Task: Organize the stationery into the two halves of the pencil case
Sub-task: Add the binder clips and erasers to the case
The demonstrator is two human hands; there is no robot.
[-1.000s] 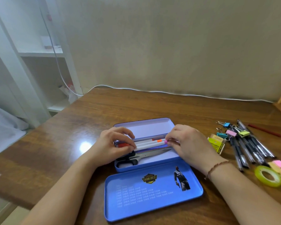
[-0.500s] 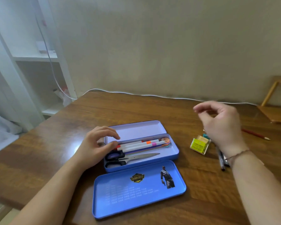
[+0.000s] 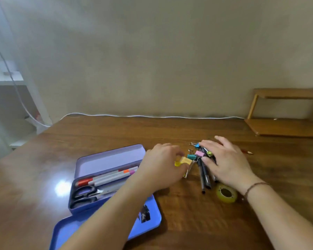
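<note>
Guessing these slick pens [image 3: 204, 175] roll, so we've our right hand [image 3: 226, 163] spread flat over them, left hand [image 3: 163, 166] pinching a yellow pad [image 3: 185, 161].

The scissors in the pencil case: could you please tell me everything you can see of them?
The scissors have black looped handles, plastic by the look, and pale metal blades that appear closed. They lie flat along the near side of the pencil case's deeper blue tray, handles toward its left end, blades pointing right, beside the white markers. The left hand's forearm hides the blade tips. Neither hand touches them.

Open blue pencil case [image 3: 108, 159], scissors [image 3: 85, 194] inside
</note>
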